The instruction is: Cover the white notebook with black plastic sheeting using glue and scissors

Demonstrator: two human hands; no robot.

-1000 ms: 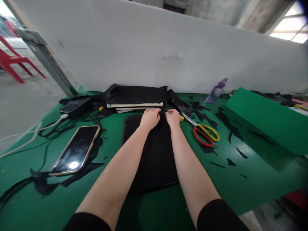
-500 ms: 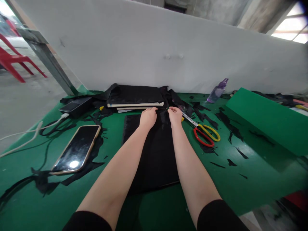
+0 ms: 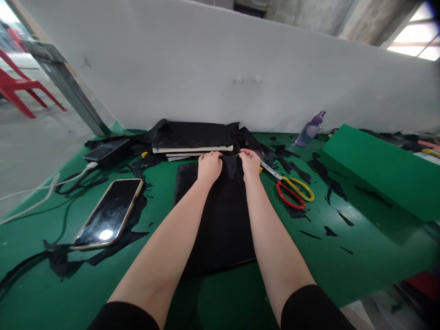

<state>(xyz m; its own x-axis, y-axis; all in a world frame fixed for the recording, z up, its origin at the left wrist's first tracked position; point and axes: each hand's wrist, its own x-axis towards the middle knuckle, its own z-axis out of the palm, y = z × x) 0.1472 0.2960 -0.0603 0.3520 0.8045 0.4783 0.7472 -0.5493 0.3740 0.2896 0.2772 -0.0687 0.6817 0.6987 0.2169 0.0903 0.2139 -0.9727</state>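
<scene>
Cloth [image 3: 227, 220]: mid-tabletop [image 3: 333, 266], short of its far edge.
Left hand [image 3: 209, 168]: curled over the cloth's top edge; grip hidden, can't tell.
Right hand [image 3: 250, 163]: fingertips pinching that edge.
Gap: wider now, baring more edge between hands!

The left hand [image 3: 210, 167] and right hand [image 3: 250, 162] pinch the far edge of the black cloth [image 3: 225, 224] on the table [image 3: 357, 266]. A phone [image 3: 109, 211] lies left of the cloth, scissors [image 3: 282, 178] right of it, and a bottle [image 3: 308, 133] stands beyond it, rightward.
</scene>
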